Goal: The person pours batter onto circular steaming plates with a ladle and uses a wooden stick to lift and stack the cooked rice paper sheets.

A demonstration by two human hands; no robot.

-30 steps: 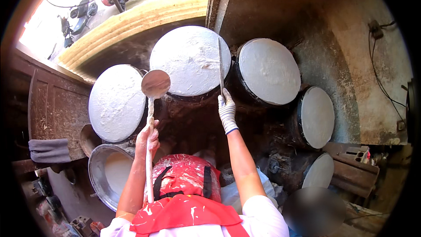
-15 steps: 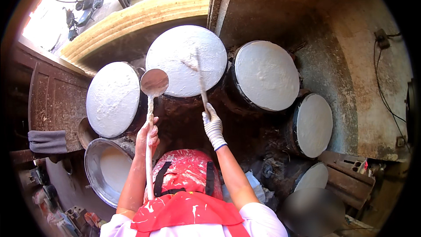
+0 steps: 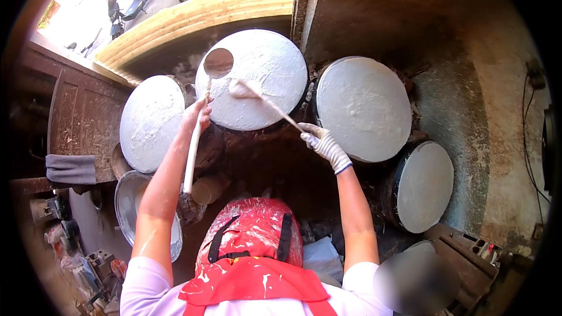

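My bare left hand (image 3: 196,118) is closed around the handle of a long-handled ladle (image 3: 219,63). Its round brown head is over the far-left part of a large round vat with a white, paste-like surface (image 3: 272,61). A striped knit glove with dark fingertips covers my right hand (image 3: 325,145), which grips a thin stick (image 3: 272,105). The stick slants up and left to a broad pale end, which is at the vat's white surface; I cannot tell how deep it sits.
More white-topped round vats stand at left (image 3: 153,123), right (image 3: 364,108) and lower right (image 3: 425,187). A metal basin (image 3: 126,202) is at lower left, beside a small brown container (image 3: 209,188). A grey cloth (image 3: 70,169) hangs at the left. My red apron (image 3: 249,234) is splashed white.
My left hand has moved up, bringing the ladle's head over the middle vat. My right hand has shifted right and the stick now leans further left, its pale end at the white surface.
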